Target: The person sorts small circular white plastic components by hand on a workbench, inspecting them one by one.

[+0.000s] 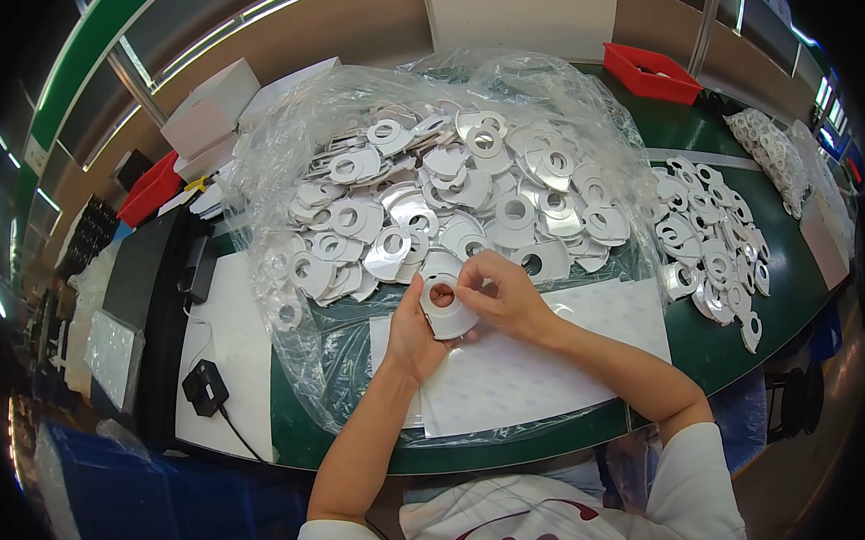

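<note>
A white plastic part [447, 320], flat and rounded with a large round hole, rests in my left hand [414, 336], whose fingers and thumb close round its edge. My right hand [498, 294] is pinched at the hole's right rim, its fingertips touching the part. Whether those fingertips hold something small besides the part cannot be made out. Under both hands lies a white sheet [515, 387] with faint markings. Just beyond them, a big heap of similar white parts [415, 208] spreads over clear plastic film [292, 363].
On the right lies a smaller pile of white parts [711, 243] on the green table [781, 298]. A red bin [651, 72] stands at the back right, another red bin [149, 191] at the left. A black adapter [205, 387] with a cable sits on a white board [243, 346].
</note>
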Available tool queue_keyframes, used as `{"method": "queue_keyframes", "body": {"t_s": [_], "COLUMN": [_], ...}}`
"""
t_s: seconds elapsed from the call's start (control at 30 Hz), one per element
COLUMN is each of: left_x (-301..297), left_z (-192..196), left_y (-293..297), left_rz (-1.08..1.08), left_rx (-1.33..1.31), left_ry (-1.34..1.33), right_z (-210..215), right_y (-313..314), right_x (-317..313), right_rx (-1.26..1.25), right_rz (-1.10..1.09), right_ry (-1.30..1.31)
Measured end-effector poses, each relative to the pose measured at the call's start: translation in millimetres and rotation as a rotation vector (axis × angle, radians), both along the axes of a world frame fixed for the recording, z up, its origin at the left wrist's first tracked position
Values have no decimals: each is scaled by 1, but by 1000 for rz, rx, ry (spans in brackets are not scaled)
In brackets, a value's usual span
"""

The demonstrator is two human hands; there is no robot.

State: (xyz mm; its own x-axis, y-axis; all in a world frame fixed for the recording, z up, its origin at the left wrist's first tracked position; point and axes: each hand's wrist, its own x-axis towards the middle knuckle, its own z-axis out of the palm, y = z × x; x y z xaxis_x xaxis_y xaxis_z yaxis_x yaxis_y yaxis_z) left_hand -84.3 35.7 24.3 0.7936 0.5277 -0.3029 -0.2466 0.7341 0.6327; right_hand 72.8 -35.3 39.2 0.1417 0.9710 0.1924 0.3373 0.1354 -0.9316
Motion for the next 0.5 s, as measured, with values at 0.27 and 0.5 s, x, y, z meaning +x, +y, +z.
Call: {"method": "queue_keyframes", "body": {"t_s": [0.27, 0.5], "left_x": [-4, -1], "left_z": [6, 9], "left_y": [-4, -11], "left_rz": [26, -36], "left_rx": [-5, 188], "left_ry": [29, 22], "right_z": [10, 22], "right_y": [2, 1], "right_x": [-5, -3], "right_rx": [607, -106], "right_rz": [-158, -60], "right_ry": [-651, 188]}}
